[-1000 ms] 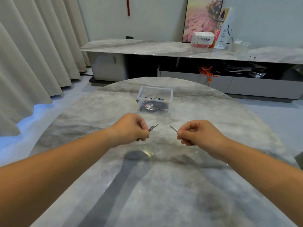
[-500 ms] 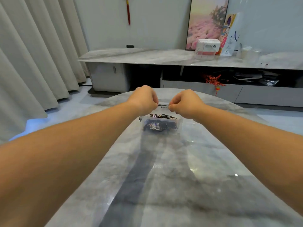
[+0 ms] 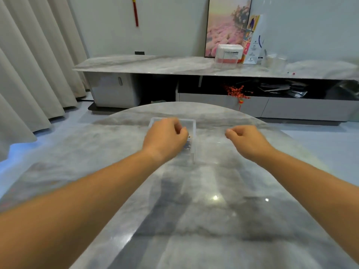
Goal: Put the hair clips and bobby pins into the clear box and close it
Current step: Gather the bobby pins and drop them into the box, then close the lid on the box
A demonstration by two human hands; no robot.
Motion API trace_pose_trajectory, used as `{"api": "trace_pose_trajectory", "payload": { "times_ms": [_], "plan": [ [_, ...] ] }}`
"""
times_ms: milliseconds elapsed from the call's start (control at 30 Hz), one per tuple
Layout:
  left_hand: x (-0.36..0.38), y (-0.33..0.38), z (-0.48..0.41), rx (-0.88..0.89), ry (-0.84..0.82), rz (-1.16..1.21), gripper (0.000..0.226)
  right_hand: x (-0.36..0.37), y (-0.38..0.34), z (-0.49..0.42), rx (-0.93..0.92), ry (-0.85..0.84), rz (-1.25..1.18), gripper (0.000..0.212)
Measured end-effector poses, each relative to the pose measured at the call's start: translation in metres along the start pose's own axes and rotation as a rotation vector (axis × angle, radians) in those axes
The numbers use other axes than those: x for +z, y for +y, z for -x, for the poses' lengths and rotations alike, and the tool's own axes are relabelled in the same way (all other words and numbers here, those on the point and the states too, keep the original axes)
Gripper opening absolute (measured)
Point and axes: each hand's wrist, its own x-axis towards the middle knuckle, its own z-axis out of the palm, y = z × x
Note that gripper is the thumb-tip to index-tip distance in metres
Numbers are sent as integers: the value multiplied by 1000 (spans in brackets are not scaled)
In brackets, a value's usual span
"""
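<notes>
The clear box (image 3: 192, 126) stands open on the marble table, near its far edge. Dark hair clips and pins (image 3: 188, 145) show through its right wall. My left hand (image 3: 165, 138) hovers over the box with curled fingers and hides most of it. I cannot see whether a pin is still in those fingers. My right hand (image 3: 245, 141) is to the right of the box and apart from it. Its thumb and forefinger are pinched together with nothing visible between them. A faint clear outline (image 3: 210, 152) lies on the table right of the box; it may be the lid.
The round grey marble table (image 3: 194, 220) fills the foreground. Behind it runs a long low cabinet (image 3: 155, 65) carrying a tissue box (image 3: 229, 53), a picture and glass jars. Curtains (image 3: 35, 65) hang on the left.
Both hands were together above the box half a second ago. The right hand has since moved out to the right, and no pin shows in it. The left hand stays over the box.
</notes>
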Motion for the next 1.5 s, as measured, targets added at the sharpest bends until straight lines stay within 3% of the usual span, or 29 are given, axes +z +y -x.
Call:
{"api": "trace_pose_trajectory", "payload": {
  "times_ms": [133, 233, 367, 467, 600, 667, 733, 1000, 1267, 1500],
  "plan": [
    [31, 7, 46, -131, -149, 47, 23, -10, 41, 32, 15, -73, 51, 29],
    [57, 12, 66, -225, -236, 30, 25, -12, 61, 43, -28, -166, 19, 39],
    [78, 31, 70, -331, -263, 102, 43, -4, 73, 51, -56, -280, 197, 46],
    [85, 46, 66, -386, -267, 136, 48, -6, 74, 58, -44, -254, 239, 48],
    [90, 57, 65, -432, -256, 197, 47, -12, 79, 63, -4, -169, 102, 61],
    [90, 63, 65, -456, -224, 271, 49, -14, 79, 63, 35, -121, 26, 47],
    [87, 70, 66, -449, -187, 326, 48, -18, 77, 61, 61, -43, -52, 33],
    [34, 80, 59, -184, -87, 335, 46, -43, 13, 56, -6, 196, -182, 34],
    [-31, 3, 13, -195, 83, 234, 43, 18, -65, 25, -110, 22, -174, 36],
    [-24, -51, 2, -272, 35, 165, 46, 59, -80, 8, -134, -36, -60, 33]
  ]
}}
